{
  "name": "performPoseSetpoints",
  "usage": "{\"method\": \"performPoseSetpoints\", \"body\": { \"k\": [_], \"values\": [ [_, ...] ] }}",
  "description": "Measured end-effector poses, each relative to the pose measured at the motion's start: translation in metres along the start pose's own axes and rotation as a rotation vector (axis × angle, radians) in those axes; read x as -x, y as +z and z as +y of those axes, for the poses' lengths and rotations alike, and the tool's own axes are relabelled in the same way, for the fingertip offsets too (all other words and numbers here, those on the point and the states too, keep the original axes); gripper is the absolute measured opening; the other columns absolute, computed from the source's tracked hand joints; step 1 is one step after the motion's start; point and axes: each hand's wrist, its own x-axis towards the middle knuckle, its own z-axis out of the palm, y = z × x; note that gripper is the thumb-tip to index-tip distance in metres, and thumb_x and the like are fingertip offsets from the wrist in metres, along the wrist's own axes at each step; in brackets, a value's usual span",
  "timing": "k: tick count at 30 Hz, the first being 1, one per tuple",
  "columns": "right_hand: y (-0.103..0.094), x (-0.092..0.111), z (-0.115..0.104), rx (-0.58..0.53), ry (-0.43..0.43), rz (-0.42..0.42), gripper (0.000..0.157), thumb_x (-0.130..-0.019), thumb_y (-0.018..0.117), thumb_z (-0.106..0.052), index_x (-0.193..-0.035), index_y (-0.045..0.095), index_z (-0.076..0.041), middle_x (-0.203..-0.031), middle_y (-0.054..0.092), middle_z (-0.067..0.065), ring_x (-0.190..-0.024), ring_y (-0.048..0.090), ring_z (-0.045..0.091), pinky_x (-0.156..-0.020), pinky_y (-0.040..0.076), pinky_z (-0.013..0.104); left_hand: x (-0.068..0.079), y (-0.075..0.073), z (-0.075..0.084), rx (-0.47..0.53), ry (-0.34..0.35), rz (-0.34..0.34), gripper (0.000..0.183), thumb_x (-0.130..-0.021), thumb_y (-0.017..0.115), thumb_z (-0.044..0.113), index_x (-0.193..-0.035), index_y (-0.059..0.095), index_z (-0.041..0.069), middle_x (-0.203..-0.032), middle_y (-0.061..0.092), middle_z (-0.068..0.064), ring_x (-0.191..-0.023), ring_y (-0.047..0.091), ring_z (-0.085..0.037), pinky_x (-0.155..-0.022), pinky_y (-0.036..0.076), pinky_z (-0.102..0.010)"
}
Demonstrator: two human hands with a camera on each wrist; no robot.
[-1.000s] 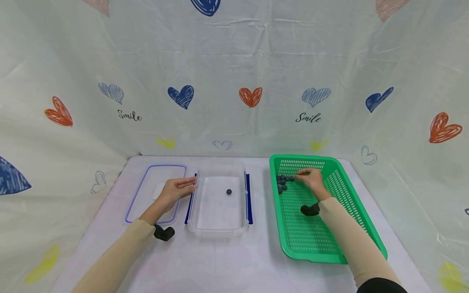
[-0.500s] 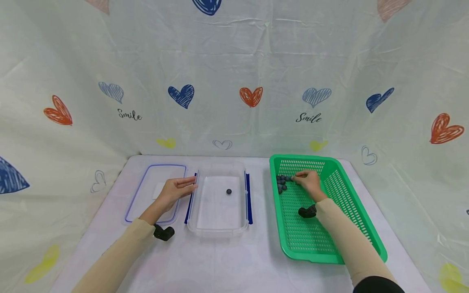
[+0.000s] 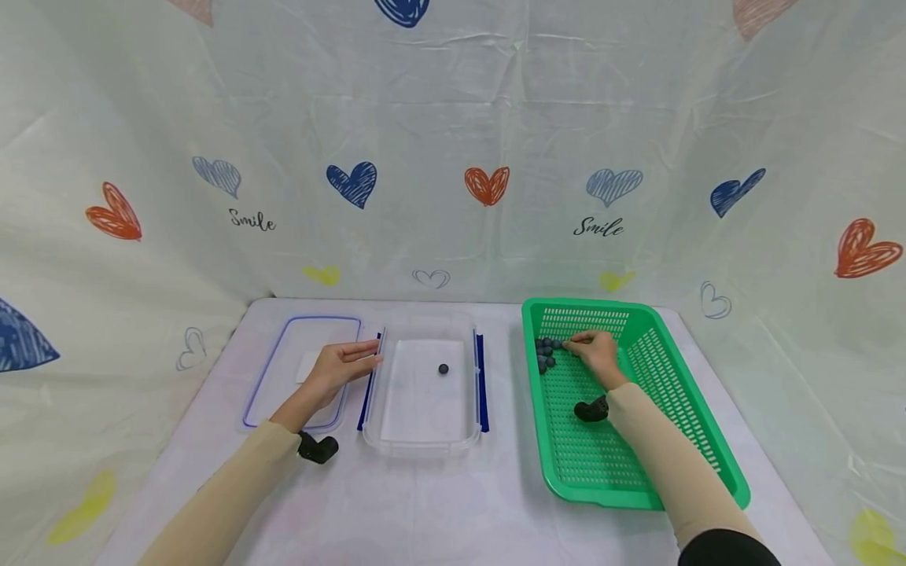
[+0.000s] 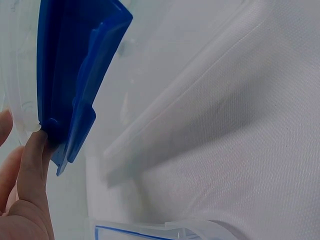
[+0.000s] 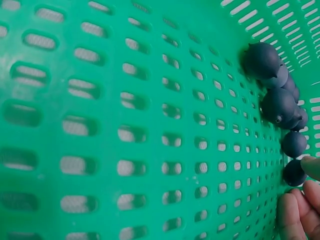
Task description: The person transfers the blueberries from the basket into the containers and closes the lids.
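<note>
In the head view, my left hand (image 3: 338, 369) reaches to the left rim of a clear plastic container (image 3: 422, 446), straight fingers touching it beside a blue side latch (image 4: 75, 75). One blueberry (image 3: 443, 369) lies inside the container. My right hand (image 3: 598, 354) is down in a green slotted basket (image 3: 580, 464), at its far left part. Its fingertips pinch a blueberry (image 5: 294, 174) at the end of a small cluster. Several other blueberries (image 5: 280, 105) lie bunched against the basket wall in the right wrist view.
A clear lid (image 3: 283, 346) with a blue seal lies flat left of the container, partly under my left hand. Another blue latch (image 3: 483, 385) hangs out on the container's right side. A white cloth (image 3: 453, 519) covers the table; a heart-printed curtain (image 3: 425, 118) stands behind.
My right hand has shifted slightly left and lower, its fingertips closing in on the blueberry at the end of the cluster. My left hand stays at the container's rim.
</note>
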Motion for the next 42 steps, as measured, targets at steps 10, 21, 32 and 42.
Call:
{"method": "performPoseSetpoints", "body": {
  "k": [10,21,32,42],
  "values": [
    [0.002,-0.002,0.004,0.036,-0.013,0.007,0.022,-0.091,0.074,-0.010,-0.103,0.071,0.009,-0.091,0.071,0.019,-0.082,0.068,0.033,-0.065,0.058,0.035,0.002,0.001,0.001,0.009,-0.001,0.004,0.053,-0.093,0.072,0.006,-0.139,0.051,-0.009,-0.140,0.051,-0.026,-0.097,0.068,-0.006,-0.088,0.056,-0.026],
    [0.001,-0.003,0.006,0.038,-0.026,-0.008,0.019,-0.092,0.071,-0.008,-0.103,0.071,0.008,-0.096,0.071,0.022,-0.084,0.068,0.033,-0.070,0.059,0.039,0.003,0.002,0.001,0.020,-0.007,0.005,0.052,-0.093,0.071,0.005,-0.139,0.051,-0.009,-0.138,0.051,-0.027,-0.098,0.068,-0.006,-0.089,0.056,-0.026],
    [-0.001,-0.003,-0.004,-0.044,0.015,-0.013,0.023,-0.092,0.071,-0.005,-0.109,0.069,0.011,-0.101,0.071,0.024,-0.083,0.072,0.029,-0.076,0.062,0.039,0.002,0.002,0.003,-0.006,-0.010,0.003,0.054,-0.093,0.072,0.009,-0.140,0.051,-0.009,-0.139,0.051,-0.026,-0.100,0.068,-0.008,-0.092,0.054,-0.030],
    [-0.005,-0.001,-0.010,-0.059,0.028,-0.035,0.026,-0.095,0.067,-0.007,-0.115,0.068,0.011,-0.110,0.068,0.027,-0.095,0.069,0.038,-0.088,0.058,0.047,0.002,0.002,0.002,-0.009,-0.006,0.002,0.054,-0.093,0.072,0.009,-0.140,0.050,-0.009,-0.140,0.051,-0.026,-0.101,0.068,-0.009,-0.090,0.055,-0.027]
  ]
}}
